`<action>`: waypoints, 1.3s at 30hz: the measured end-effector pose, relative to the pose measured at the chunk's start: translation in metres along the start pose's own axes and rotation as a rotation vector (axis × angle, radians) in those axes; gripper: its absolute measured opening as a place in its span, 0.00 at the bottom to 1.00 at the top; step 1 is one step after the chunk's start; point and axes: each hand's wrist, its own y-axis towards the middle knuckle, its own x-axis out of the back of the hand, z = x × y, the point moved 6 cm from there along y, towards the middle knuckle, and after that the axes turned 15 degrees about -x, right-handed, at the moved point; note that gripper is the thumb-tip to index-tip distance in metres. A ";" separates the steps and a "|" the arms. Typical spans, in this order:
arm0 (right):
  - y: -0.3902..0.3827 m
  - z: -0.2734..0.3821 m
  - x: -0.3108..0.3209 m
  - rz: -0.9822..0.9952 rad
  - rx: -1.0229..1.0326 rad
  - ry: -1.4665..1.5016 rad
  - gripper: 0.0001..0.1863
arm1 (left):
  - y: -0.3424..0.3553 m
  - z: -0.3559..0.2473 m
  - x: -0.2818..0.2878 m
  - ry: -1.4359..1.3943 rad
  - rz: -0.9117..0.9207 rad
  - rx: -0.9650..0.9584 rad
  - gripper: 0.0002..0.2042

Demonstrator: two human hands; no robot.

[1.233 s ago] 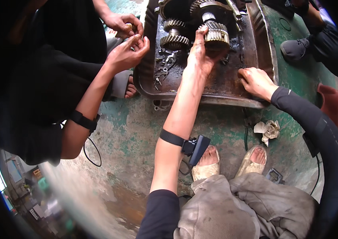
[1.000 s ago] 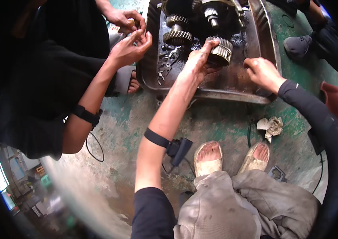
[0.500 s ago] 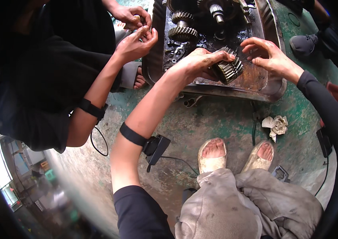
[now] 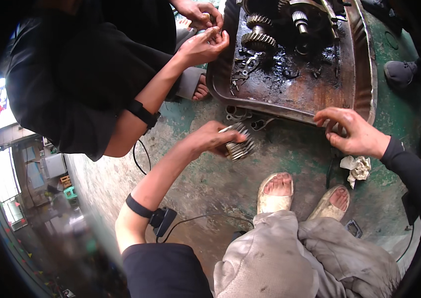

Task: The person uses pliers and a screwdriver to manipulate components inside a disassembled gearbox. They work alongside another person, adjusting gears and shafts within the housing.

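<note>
My left hand point(image 4: 215, 139) is closed around a metal gear point(image 4: 240, 145), its teeth smeared by motion, above the floor just short of the tray's front edge. Empty, with its fingers apart and curled, my right hand point(image 4: 348, 130) hovers by the near right corner of the oily metal tray point(image 4: 290, 113). Inside the tray lie a gear shaft point(image 4: 258, 36) with toothed wheels, another splined shaft point(image 4: 300, 22) and small loose metal parts point(image 4: 250, 64).
On the left a co-worker's hands point(image 4: 200, 47) meet beside the tray. Metal parts point(image 4: 260, 123) lie on the floor under its front edge. Crumpled paper point(image 4: 356, 169) lies right of my feet. Another person's shoe point(image 4: 400, 74) stands at the right.
My left hand has carried the gear from over the tray toward me and left, out past its front edge. My right hand has drawn nearer to me. The whole view has shifted.
</note>
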 end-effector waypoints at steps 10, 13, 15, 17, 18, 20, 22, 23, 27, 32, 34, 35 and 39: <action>-0.004 -0.018 -0.022 0.086 -0.017 -0.193 0.16 | -0.017 0.051 0.021 0.610 -0.144 -0.002 0.28; -0.008 -0.018 -0.025 0.111 0.009 -0.173 0.17 | -0.025 0.000 0.008 0.755 -0.125 -0.156 0.27; -0.010 -0.022 -0.031 0.168 -0.037 -0.205 0.17 | -0.030 -0.041 0.001 0.923 -0.120 -0.220 0.26; -0.012 -0.020 -0.035 0.190 -0.009 -0.205 0.18 | -0.028 -0.085 -0.003 1.104 -0.151 -0.309 0.25; -0.012 -0.020 -0.037 0.186 -0.006 -0.220 0.18 | -0.024 -0.109 -0.007 1.216 -0.188 -0.418 0.25; -0.013 -0.020 -0.039 0.194 -0.007 -0.212 0.18 | -0.010 -0.151 -0.013 1.328 -0.266 -0.640 0.24; -0.015 -0.019 -0.039 0.180 0.037 -0.215 0.18 | 0.017 -0.179 -0.017 1.409 -0.229 -0.712 0.24; -0.016 -0.020 -0.040 0.188 0.028 -0.217 0.18 | 0.034 -0.189 -0.020 1.471 -0.221 -0.686 0.22; -0.023 -0.027 -0.036 0.156 0.041 -0.222 0.17 | 0.091 -0.199 -0.033 1.612 -0.044 -0.488 0.18; -0.031 -0.043 -0.036 0.132 0.027 -0.247 0.16 | 0.127 -0.187 -0.055 1.692 0.092 -0.392 0.19; -0.031 -0.046 -0.037 0.110 0.034 -0.220 0.16 | 0.139 -0.185 -0.072 1.675 0.153 -0.442 0.19; -0.031 -0.048 -0.039 0.124 0.012 -0.221 0.16 | 0.145 -0.186 -0.082 1.654 0.134 -0.488 0.17; -0.030 -0.044 -0.046 0.102 0.074 -0.199 0.15 | 0.168 -0.196 -0.145 1.613 0.168 -0.645 0.13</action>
